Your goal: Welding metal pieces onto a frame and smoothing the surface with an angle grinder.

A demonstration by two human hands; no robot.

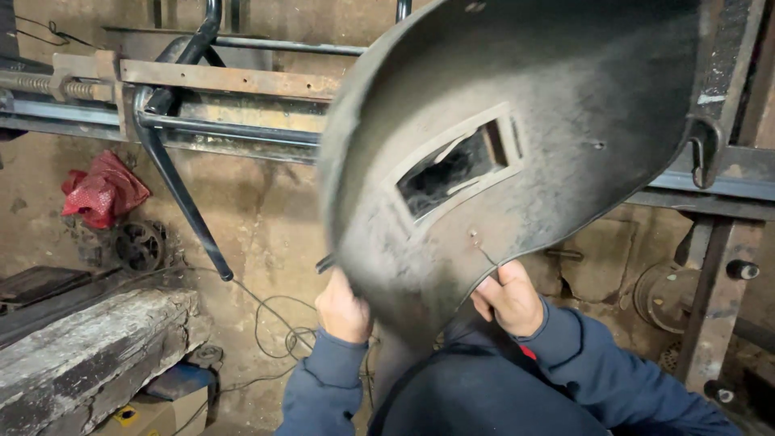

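1. Bottom centre: both hands grip a dark welding mask by its lower rim. The left hand is closed on the rim's left side; the right hand is pinched shut on the right edge.
2. The mask fills the frame's middle and upper right, blurred, inner side seemingly toward the camera, its window not yet at the eyes.
3. Lower left: a worn beam, with cable on the floor.
4. Upper left: a red rag and a steel frame against the wall; no welding shows.
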